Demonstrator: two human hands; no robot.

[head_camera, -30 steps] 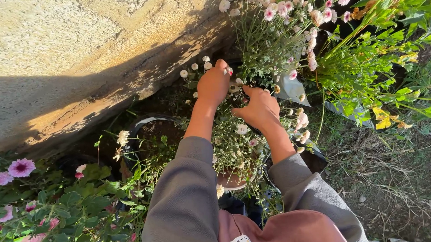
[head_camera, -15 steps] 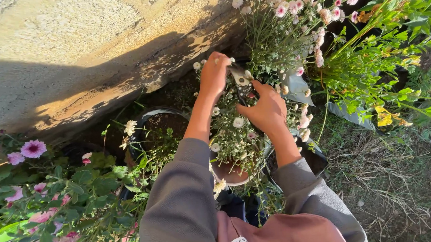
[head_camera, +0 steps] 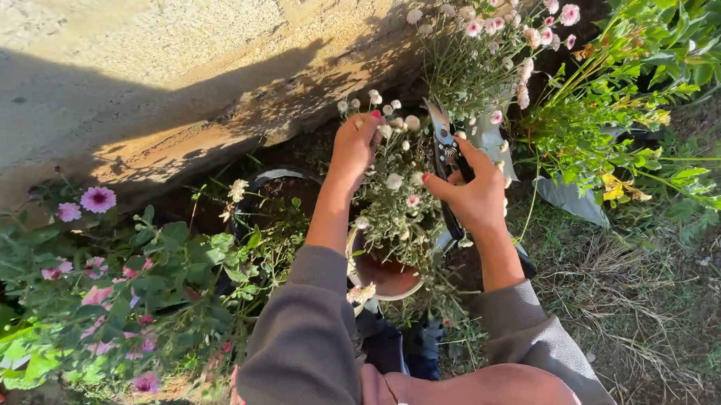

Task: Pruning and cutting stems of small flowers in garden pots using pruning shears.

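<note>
We see the right hand [head_camera: 478, 196] clenched around the handles of a pair of pruning shears [head_camera: 443, 154], whose blades point up toward the wall; the lower handles are buried in the palm, so we cannot tell how far the blades are parted. The left hand [head_camera: 355, 143] reaches into the small white flowers [head_camera: 392, 177] of a potted plant, its fingers curled at a stem near the top, though the blooms hide what exactly it pinches. The plant's terracotta pot [head_camera: 384, 276] shows only as a slice of rim under the foliage, between the two grey sleeves. Just to its left a dark pot [head_camera: 272, 182] is half covered by leaves. Pink blooms [head_camera: 98, 198] crowd the lower left, partly blurred. Taller pale pink flowers [head_camera: 515, 26] rise at the upper right, cut off by the frame's top edge. The concrete wall [head_camera: 128, 67] lies largely in shadow.
</note>
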